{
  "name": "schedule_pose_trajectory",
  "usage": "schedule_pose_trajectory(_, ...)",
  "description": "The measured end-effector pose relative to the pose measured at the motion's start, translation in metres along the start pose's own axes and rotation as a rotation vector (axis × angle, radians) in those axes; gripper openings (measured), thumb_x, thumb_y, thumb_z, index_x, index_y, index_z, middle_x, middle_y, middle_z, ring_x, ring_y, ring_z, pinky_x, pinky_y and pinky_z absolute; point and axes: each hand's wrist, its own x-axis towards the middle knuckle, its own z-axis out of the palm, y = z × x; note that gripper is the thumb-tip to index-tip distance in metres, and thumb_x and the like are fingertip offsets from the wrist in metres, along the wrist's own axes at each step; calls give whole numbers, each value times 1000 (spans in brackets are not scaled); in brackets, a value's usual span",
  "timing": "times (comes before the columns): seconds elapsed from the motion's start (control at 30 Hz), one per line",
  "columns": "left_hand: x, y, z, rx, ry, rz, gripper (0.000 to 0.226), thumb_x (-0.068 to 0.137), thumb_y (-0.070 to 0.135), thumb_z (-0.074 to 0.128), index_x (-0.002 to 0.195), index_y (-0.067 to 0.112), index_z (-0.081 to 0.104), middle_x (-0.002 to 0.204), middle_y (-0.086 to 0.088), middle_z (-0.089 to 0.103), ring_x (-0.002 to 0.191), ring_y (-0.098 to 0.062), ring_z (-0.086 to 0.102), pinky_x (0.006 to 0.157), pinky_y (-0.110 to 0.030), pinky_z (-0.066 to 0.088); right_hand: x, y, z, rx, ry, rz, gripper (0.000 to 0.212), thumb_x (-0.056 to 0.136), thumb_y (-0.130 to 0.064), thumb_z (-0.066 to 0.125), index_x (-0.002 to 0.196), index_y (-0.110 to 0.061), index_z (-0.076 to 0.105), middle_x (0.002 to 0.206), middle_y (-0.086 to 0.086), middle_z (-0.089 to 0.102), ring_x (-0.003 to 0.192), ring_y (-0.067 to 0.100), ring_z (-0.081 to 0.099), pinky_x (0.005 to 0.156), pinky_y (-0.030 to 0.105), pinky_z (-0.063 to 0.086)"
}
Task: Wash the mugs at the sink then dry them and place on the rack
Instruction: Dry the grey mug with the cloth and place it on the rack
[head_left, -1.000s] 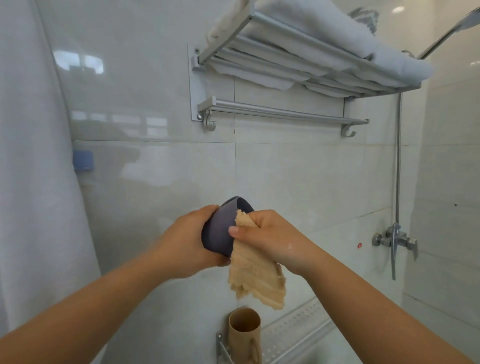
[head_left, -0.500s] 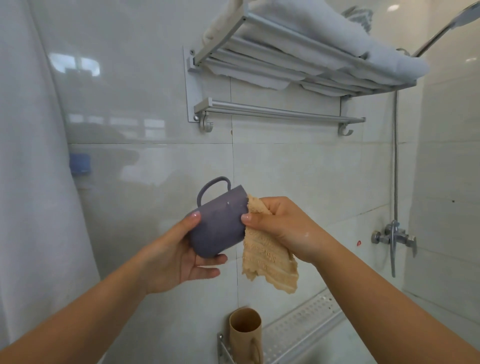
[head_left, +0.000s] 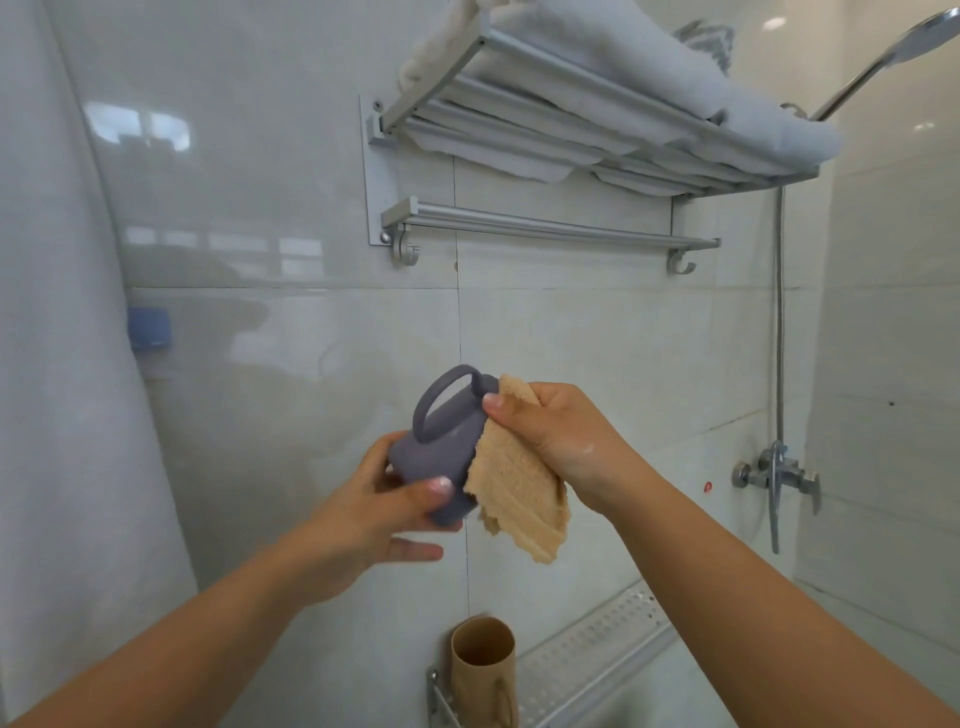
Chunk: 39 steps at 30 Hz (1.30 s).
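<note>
The purple mug (head_left: 441, 447) was held between both grips, its base clasped by the left hand (head_left: 363, 512). A beige cloth (head_left: 519, 493), pinched by the right hand (head_left: 556, 431), was pressed to its rim. Drying would best be done by turning the mug against the cloth.

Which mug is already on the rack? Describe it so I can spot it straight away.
Find the perforated metal rack low on the tiled wall, below both hands. At its left end stands the tan mug, upright, mouth open, handle toward the camera. Unlike the purple mug held higher up, no hand touches it.
</note>
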Motion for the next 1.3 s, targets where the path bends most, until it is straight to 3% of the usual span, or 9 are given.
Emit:
schedule_pose_trajectory(0.1,-4,11,-14,-257,-142,-237,92,48,65,83,125,19,60,124,-17,65,103,-41,67,72,-44,60,-2,0,-2,-9,-86,-25,21,89,-32,63,79,-14,63,74,-3,67,72,13,64,72,29,51)
schedule_pose_trajectory(0.23,-2,11,-22,-284,-203,-220,92,31,39,98,112,6,69,117,-28,65,95,-43,68,75,-49,60,-1,2,-2,32,-201,10,33,79,-43,67,86,-12,64,83,6,65,81,23,62,80,39,48)
schedule_pose_trajectory(0.4,-2,18,-21,5,-157,-52,98,33,49,96,110,-2,66,111,-23,69,95,-30,70,75,-38,60,1,6,-10,82,-286,96,38,82,-47,63,92,-11,66,91,10,68,89,26,64,89,45,48)
schedule_pose_trajectory(0.63,0,20,-12,576,58,254,64,48,53,78,105,28,64,96,12,73,88,-10,71,74,-29,59,-1,3,-8,-25,-260,48,18,92,-23,61,86,-6,64,74,2,67,68,14,62,65,25,48)
schedule_pose_trajectory(0.8,-3,25,-18,366,-305,-91,78,51,39,84,121,19,57,113,-2,71,104,-21,68,82,-32,55,-10,-8,-5,-225,-409,-44,16,91,-18,63,81,-7,64,70,1,61,66,11,56,67,25,45)
schedule_pose_trajectory(0.9,-4,24,-25,259,-372,-141,86,50,46,91,122,11,60,116,-11,69,108,-29,66,84,-36,54,-12,-10,-1,-331,-491,-35,23,88,-25,65,82,-2,64,73,5,59,69,16,54,70,31,44)
schedule_pose_trajectory(1.03,-3,12,-18,527,-160,58,72,45,38,88,110,20,62,102,3,73,92,-17,71,79,-38,59,-15,-4,9,-377,-531,33,32,91,-37,60,67,-16,57,63,-5,53,63,10,51,66,27,41)
schedule_pose_trajectory(1.13,-2,-2,-8,642,14,207,69,44,34,84,105,29,53,93,6,69,82,-16,70,67,-42,60,-15,3,20,-281,-451,107,31,97,-38,51,75,-20,64,74,-8,65,75,8,62,76,26,49)
schedule_pose_trajectory(1.3,-1,-11,-14,845,93,376,79,45,55,78,116,47,43,115,25,52,105,5,55,84,-24,51,-19,7,33,-300,-354,130,26,95,-34,51,75,-19,61,83,-1,64,83,13,62,78,29,49)
